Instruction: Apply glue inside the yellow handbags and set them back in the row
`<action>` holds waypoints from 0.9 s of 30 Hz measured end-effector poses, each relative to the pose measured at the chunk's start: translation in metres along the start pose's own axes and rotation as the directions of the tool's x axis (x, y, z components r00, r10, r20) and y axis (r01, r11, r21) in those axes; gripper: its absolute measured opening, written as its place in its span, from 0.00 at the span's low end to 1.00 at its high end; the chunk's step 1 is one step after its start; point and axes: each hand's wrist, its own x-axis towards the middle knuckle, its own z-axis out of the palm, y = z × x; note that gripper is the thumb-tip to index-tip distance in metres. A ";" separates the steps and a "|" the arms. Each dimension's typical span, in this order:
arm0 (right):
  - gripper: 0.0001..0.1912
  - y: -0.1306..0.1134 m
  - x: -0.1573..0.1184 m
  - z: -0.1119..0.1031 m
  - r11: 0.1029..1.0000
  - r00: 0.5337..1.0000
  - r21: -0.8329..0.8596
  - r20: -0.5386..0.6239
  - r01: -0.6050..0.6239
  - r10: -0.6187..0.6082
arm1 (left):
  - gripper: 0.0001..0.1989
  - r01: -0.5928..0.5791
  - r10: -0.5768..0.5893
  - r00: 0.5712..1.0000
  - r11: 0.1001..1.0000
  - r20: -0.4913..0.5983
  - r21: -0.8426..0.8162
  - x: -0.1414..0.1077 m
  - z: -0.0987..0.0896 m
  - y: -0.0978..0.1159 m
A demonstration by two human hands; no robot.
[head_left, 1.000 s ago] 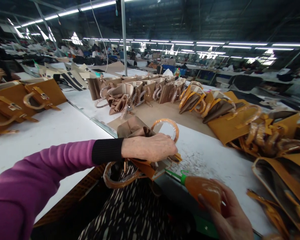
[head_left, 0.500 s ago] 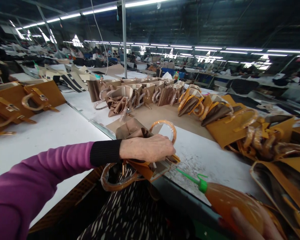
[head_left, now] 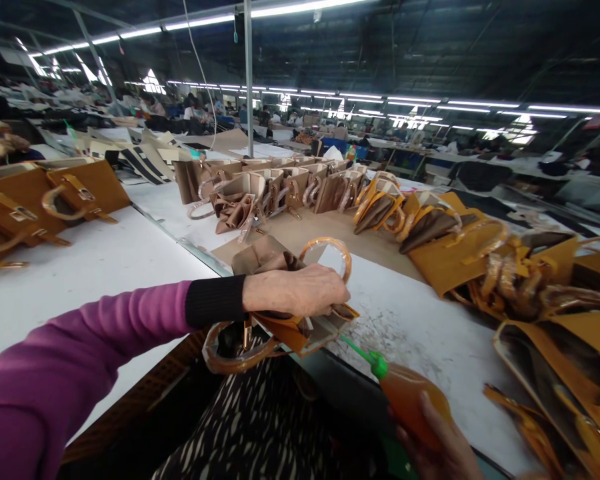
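My left hand (head_left: 300, 290) is closed on the top edge of a tan handbag (head_left: 287, 333) lying at the table's front edge. Plastic wrap covers the bag's ring-shaped handles, one standing up beyond my hand and one hanging toward my lap. Some brown lining bulges out behind my wrist. In my right hand (head_left: 440, 440) is a squeeze bottle (head_left: 415, 400) of amber liquid with a green nozzle cap. The bottle tilts so its thin tip points up and left, just short of the bag's near edge.
Brown handbags (head_left: 290, 187) stand in rows across the table. Mustard-yellow bags (head_left: 460, 260) are heaped along the right side, and finished-looking tan bags (head_left: 90, 190) stand on the left table. A metal post (head_left: 249, 80) rises behind. Another person's hands (head_left: 5, 143) show at far left.
My right hand has brought the bottle left, so its nozzle is closer to the bag. My left hand stays on the bag, shifted very slightly. At far left, the other person's hands have come further into view.
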 end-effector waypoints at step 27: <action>0.30 -0.016 -0.012 0.024 0.896 0.983 -0.418 0.162 0.152 -0.092 | 0.04 -0.031 0.032 0.999 0.999 -0.022 0.011 0.011 0.013 -0.005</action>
